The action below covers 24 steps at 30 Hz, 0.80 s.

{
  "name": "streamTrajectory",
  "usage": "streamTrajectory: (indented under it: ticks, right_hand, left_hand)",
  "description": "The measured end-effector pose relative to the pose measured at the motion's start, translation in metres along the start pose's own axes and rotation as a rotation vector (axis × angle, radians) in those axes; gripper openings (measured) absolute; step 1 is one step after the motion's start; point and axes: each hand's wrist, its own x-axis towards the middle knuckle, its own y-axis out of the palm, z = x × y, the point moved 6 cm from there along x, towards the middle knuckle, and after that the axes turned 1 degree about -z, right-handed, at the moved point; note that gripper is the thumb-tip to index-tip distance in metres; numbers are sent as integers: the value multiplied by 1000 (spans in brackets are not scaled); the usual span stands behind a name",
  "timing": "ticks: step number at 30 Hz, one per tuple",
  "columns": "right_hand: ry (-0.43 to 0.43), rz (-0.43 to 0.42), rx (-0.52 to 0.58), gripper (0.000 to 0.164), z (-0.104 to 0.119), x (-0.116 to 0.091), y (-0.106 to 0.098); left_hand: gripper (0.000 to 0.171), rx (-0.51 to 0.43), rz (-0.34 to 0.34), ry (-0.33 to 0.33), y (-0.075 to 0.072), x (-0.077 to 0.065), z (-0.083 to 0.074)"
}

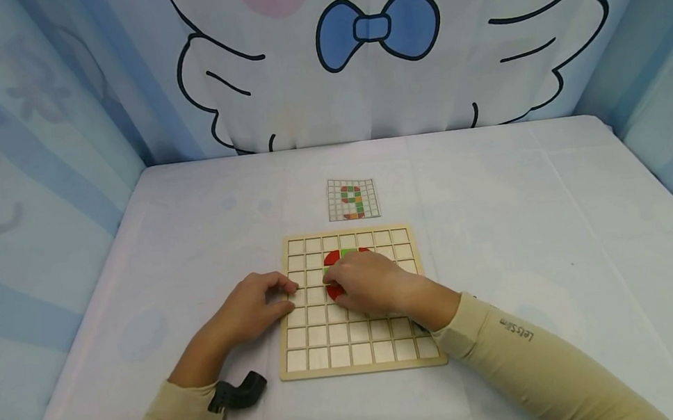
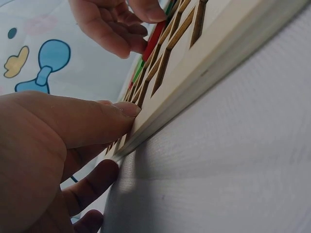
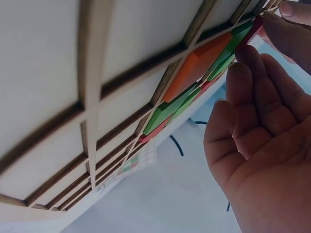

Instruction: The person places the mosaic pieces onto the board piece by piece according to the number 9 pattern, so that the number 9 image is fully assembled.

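On a white-covered tabletop [image 1: 537, 248], a person's hands meet at a wooden grid board [image 1: 340, 357], set squarely in front, presumably for easy reach from both sides. The left hand [image 1: 254, 308] lies loosely bent against the board's left edge, touching without wrapping round it, apparently to keep it from sliding. The right hand [image 1: 373, 282], over the upper middle cells, pinches a red piece [image 1: 335, 291] between thumb and finger, a light hold that seems suited to small cells; whether the piece is fully seated cannot be told. A small patterned card [image 1: 352, 198] lies just beyond the board, likely so its colors can be read past the fingers. The right-wrist view reveals an orange piece [image 3: 197, 63] hidden from above by the right hand; the left-wrist view shows the left thumb atop the board's rim, another finger lower, beside it.
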Motion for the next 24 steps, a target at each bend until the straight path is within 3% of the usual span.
streamTrajectory:
  ticks: [24]
  right_hand:
    - [0, -25, -28, 16, -1, 1, 0]
  left_hand:
    - [11, 4, -6, -11, 0, 0, 0]
